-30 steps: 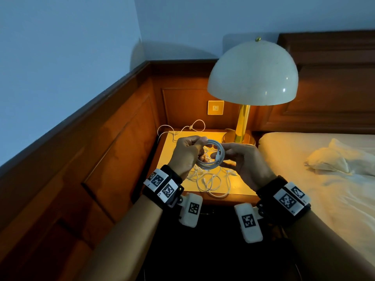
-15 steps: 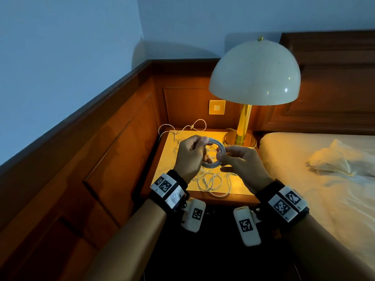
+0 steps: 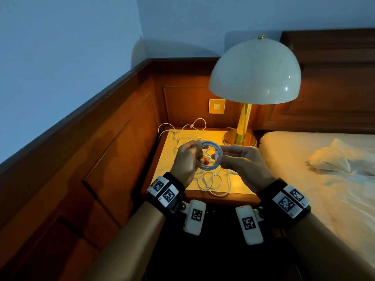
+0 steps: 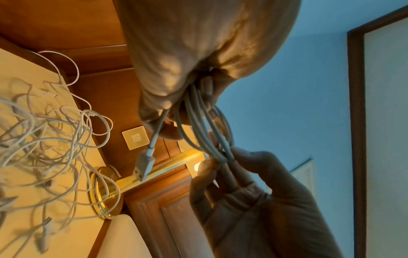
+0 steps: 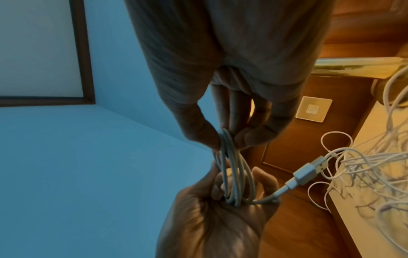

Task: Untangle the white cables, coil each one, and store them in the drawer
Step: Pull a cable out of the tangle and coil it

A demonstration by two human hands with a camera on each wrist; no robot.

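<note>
Both hands are holding the coiled cable (image 3: 209,155) above the surface (image 3: 172,159) — left hand (image 3: 187,161) gripping one side, right hand (image 3: 241,161) pinching the opposite side — while the tangle (image 3: 211,181) is lying just below.

White coiled cable (image 3: 210,155) held up; tangled cables (image 3: 211,182) below.

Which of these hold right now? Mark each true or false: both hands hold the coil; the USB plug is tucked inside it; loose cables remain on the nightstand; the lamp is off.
1. Both hands hold the coil: true, left hand grips one side, right hand pinches the other.
2. The USB plug is tucked inside: false, it sticks out free.
3. Loose cables remain on the nightstand: true.
4. The lamp is off: false, it glows.
</note>
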